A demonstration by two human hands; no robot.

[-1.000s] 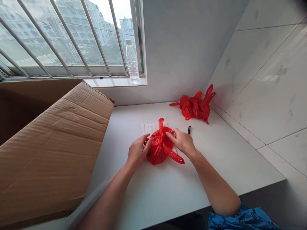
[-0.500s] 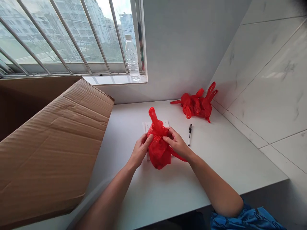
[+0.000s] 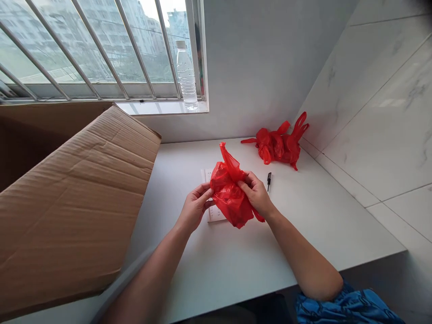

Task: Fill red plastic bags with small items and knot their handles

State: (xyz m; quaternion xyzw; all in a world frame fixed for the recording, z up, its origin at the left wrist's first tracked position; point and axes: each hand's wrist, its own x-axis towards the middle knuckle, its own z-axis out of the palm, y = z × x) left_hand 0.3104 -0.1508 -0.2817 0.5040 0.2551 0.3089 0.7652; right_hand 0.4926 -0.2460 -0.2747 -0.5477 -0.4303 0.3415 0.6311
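Note:
A red plastic bag (image 3: 232,202), bunched up with its handle end pointing away from me, is held between both hands over the table. My left hand (image 3: 195,204) pinches its left edge between thumb and fingers. On the other side, my right hand (image 3: 255,192) grips the gathered neck. What the bag contains is hidden. Beneath it lies a white printed sheet or booklet (image 3: 216,215), mostly covered. Just past my right hand is a black-capped pen (image 3: 269,180), its lower part hidden behind that hand.
A big open cardboard box (image 3: 77,193) takes up the left side. More knotted red plastic bags (image 3: 278,146) lie at the back right of the white table (image 3: 320,225), near the tiled wall. A clear bottle (image 3: 187,78) stands on the windowsill.
The bag has turned and shifted slightly right and away from me, its body more spread out. More of the printed sheet shows at the left. My right hand has moved a little right.

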